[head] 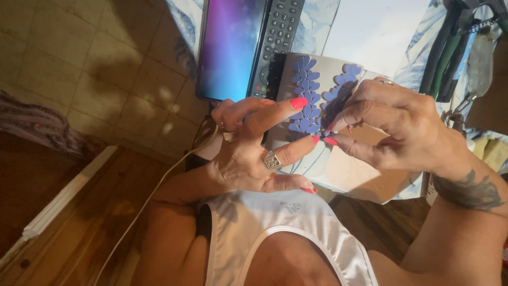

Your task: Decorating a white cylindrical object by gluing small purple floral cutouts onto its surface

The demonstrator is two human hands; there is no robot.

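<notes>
Left hand (248, 153) and right hand (402, 127), fingers spread, fingertips meeting over the lower end of two strings of blue petals (307, 95) on a grey card (328, 69); whether anything is pinched cannot be told. Remote (278, 32) and tablet (230, 47) lie behind.

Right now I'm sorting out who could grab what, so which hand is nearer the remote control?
Left. The left hand sits just below the remote control, its raised fingers close to the remote's lower end. The right hand is farther off to the side, over the blue flower pieces.
</notes>
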